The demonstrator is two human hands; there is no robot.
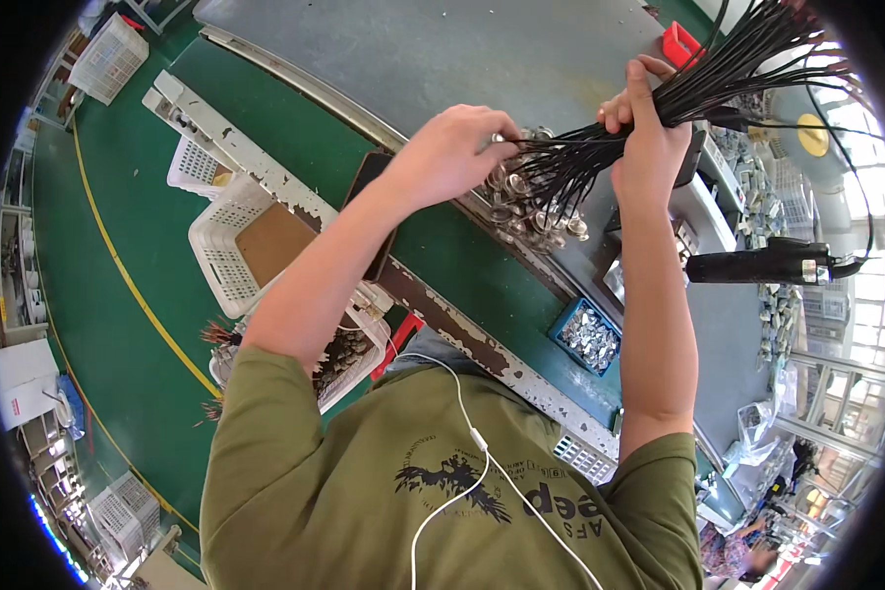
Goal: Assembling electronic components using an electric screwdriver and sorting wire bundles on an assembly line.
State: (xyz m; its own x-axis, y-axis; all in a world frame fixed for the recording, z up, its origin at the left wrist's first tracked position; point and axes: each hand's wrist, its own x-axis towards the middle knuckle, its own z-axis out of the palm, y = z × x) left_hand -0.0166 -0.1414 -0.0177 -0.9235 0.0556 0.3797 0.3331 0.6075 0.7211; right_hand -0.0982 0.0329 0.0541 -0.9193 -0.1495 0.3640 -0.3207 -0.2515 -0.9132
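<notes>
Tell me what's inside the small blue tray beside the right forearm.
The blue tray holds a heap of small silvery metal pieces. Anything beneath the top layer, including the tray floor under the heap, is covered and cannot be seen.

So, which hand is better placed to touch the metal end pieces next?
Probably the left hand: its fingers are beside the metal end pieces, while the right hand is gripping the black cable bundle farther along.

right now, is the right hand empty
No, the right hand is closed around a thick bunch of black wires.
</notes>
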